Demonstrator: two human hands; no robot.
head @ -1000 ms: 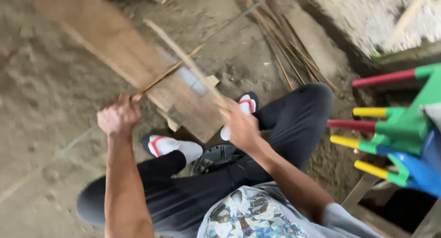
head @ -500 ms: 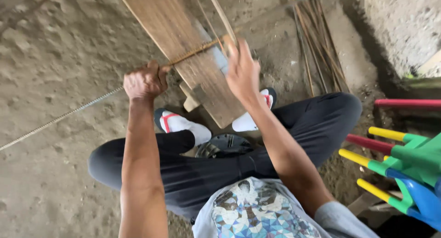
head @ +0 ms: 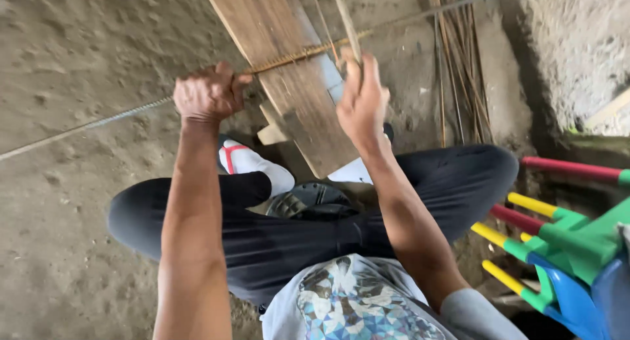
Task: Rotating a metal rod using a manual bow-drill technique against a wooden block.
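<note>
My left hand point(head: 207, 94) is closed in a fist around a long ribbed steel bar point(head: 295, 53) that runs across a brown wooden plank point(head: 289, 71). My right hand point(head: 361, 100) grips a thin pale stick point(head: 346, 21) that stands up over the plank just right of the bar. The plank slopes down toward my legs in dark trousers point(head: 262, 235), and its near end rests above my white shoes point(head: 252, 163). The bar continues left over the floor as a thin grey line.
A bundle of thin sticks point(head: 449, 64) lies on the dirt floor beyond my right knee. Colourful plastic chairs point(head: 558, 241) are stacked at the right edge. A rough grey wall point(head: 577, 44) rises at the upper right. Small wood offcuts point(head: 272, 133) sit under the plank.
The view has shifted so plank and hands sit higher in frame. My right hand went from resting on the plank to gripping the stick. My left hand keeps its hold on the bar.
</note>
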